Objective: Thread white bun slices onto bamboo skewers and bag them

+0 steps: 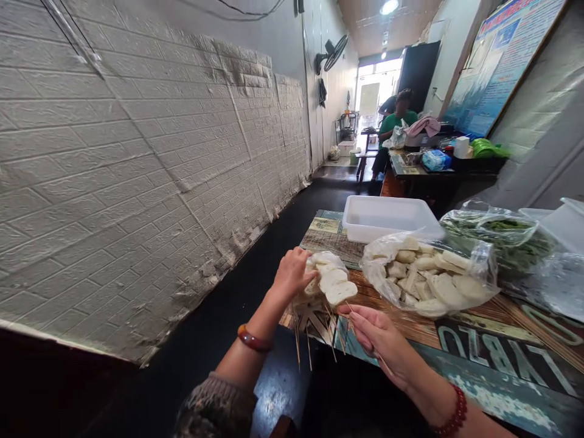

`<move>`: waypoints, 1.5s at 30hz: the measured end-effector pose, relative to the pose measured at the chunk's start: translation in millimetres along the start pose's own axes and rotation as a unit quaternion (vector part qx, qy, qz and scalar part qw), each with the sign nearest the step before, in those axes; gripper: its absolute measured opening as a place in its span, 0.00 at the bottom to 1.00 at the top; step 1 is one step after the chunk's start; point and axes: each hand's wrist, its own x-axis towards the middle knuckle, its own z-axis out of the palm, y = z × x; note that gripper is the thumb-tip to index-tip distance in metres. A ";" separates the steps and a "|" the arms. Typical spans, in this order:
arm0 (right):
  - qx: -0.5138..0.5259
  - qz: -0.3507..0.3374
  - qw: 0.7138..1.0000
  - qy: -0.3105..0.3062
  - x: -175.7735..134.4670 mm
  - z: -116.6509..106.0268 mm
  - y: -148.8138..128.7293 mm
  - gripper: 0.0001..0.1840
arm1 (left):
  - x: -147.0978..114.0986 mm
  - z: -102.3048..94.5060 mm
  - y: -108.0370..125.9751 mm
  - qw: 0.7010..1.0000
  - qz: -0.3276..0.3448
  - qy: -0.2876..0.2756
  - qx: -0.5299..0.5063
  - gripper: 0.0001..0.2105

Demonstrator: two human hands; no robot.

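Pale, flat slices (329,272) on thin wooden skewers lie in a pile at the table's near left corner. My left hand (292,272) is curled against the pile's left side, its thumb on the slices and some fingertips hidden. Between the thumb and fingers of my right hand (376,334) is a wooden skewer (385,365), its tip end leading to the front slice. Several other skewer ends (298,347) stick out past the table edge. Right of the pile, a clear plastic bag (376,274) lies open, full of loose pale slices (424,277).
A white plastic tub (390,220) stands behind the bag. Farther right is a bag of green leaves (506,240), and bare sticks (541,322) lie near the right table edge. A brick-patterned wall (150,170) runs along the left. A person in green (387,125) sits at a table farther back.
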 end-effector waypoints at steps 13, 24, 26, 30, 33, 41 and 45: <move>0.020 -0.004 0.999 0.026 8.4 8.0 -5.6 0.37 | 26.7 11.5 1.9 0.995 0.029 -0.073 0.054 0.16; 0.056 0.008 0.998 0.000 8.6 4.8 -17.6 0.34 | 44.8 20.8 4.9 0.999 0.010 -0.033 0.029 0.12; 0.044 0.004 0.999 0.001 8.8 6.7 -19.7 0.33 | 48.1 18.6 4.0 1.000 0.010 -0.018 0.021 0.14; 0.033 -0.014 0.999 -0.010 17.8 17.5 -23.8 0.30 | 53.4 11.7 5.2 1.000 0.018 0.001 0.011 0.13; 0.034 -0.023 0.999 -0.005 32.0 26.1 -24.7 0.28 | 56.3 5.6 8.1 0.999 0.031 0.005 0.013 0.13; 0.017 -0.043 0.997 0.057 41.6 23.4 -10.7 0.25 | 55.6 0.8 12.4 0.998 0.038 0.013 0.039 0.14; 0.006 -0.041 0.998 0.045 27.4 22.8 -4.5 0.25 | 57.4 4.4 16.4 0.998 0.039 0.014 0.041 0.14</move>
